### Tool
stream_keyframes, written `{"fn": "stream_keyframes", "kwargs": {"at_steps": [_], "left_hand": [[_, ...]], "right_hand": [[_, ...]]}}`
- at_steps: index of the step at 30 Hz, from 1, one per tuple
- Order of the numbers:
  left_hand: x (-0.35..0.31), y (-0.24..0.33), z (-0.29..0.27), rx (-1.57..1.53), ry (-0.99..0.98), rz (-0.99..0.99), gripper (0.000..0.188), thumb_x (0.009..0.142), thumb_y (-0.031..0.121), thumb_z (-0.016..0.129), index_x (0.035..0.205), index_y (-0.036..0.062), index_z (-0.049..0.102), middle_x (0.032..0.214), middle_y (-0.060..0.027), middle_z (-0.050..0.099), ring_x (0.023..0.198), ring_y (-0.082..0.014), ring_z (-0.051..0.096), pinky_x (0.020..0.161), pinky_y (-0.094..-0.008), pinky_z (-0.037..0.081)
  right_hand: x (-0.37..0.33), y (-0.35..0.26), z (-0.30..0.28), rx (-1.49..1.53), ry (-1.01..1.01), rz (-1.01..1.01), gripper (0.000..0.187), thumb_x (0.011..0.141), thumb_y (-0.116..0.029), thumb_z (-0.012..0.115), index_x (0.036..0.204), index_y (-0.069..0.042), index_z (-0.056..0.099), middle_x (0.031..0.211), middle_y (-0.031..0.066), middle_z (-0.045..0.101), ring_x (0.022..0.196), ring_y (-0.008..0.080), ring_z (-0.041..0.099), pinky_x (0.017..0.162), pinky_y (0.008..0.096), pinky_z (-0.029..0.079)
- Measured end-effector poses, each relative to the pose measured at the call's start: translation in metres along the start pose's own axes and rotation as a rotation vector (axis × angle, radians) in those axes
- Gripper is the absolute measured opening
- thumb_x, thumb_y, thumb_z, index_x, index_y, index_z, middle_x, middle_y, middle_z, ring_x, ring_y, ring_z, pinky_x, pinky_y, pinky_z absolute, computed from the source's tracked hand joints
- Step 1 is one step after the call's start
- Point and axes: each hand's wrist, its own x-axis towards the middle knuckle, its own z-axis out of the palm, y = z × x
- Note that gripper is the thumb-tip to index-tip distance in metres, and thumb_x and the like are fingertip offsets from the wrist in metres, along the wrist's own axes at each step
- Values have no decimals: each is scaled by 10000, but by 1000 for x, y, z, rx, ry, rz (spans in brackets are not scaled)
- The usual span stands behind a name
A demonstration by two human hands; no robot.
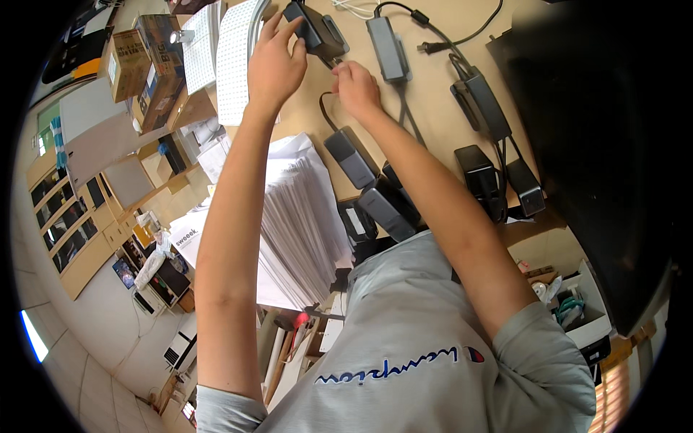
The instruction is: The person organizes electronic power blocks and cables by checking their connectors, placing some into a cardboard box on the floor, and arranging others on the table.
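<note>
A dark brick-shaped device point(315, 30), like a power brick, sits at the top of the table. My left hand point(277, 66) holds it at its left side, with the index finger and thumb against the casing. My right hand point(356, 88) is closed in a pinch at the device's near end, on a small cable plug point(336, 63). Whether the plug is seated in the device cannot be made out. A thin dark cable point(326, 108) curves down from near my right hand toward a two-tone grey and black device point(351, 157).
To the right lie a grey power brick point(388, 49), another with cables point(484, 105) and a black plug point(433, 47). More dark devices point(390, 209) crowd the near edge. A tall paper stack point(296, 216) and a white perforated sheet point(238, 65) stand left. A large black panel point(599, 144) borders the right.
</note>
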Motion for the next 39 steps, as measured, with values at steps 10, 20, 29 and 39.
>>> {"fn": "stream_keyframes", "kwargs": {"at_steps": [10, 20, 29, 39], "left_hand": [[3, 7, -2, 130, -306, -91, 650, 873, 20, 528, 1484, 242, 522, 1548, -59, 482, 1203, -324, 629, 983, -412, 527], [1, 16, -10, 187, -441, -133, 836, 775, -18, 532, 1560, 234, 397, 1600, -78, 409, 1145, -344, 660, 943, -436, 548], [1, 18, -8, 216, -423, -107, 877, 755, -22, 531, 1582, 211, 353, 1622, -102, 367, 1159, -325, 658, 942, -435, 548], [-1, 25, -9, 228, -472, -163, 914, 758, -9, 544, 1605, 225, 289, 1644, -88, 328, 1146, -340, 657, 927, -447, 550]], "right_hand": [[17, 7, 25, 165, 48, -1, 314, 1035, -288, 511, 1035, -26, 684, 784, 66, 745, 633, 142, 661, 600, 294, 507], [12, 10, 35, 209, 66, -58, 265, 1043, -245, 502, 1015, -18, 635, 743, 82, 706, 521, 137, 590, 528, 298, 469], [11, 7, 34, 171, 116, 20, 277, 1021, -291, 493, 911, -88, 645, 719, 36, 710, 783, 291, 691, 800, 437, 503], [4, -1, 26, -3, 154, -19, 274, 1013, -321, 503, 974, -98, 657, 839, 78, 734, 929, 361, 679, 817, 519, 500]]}}
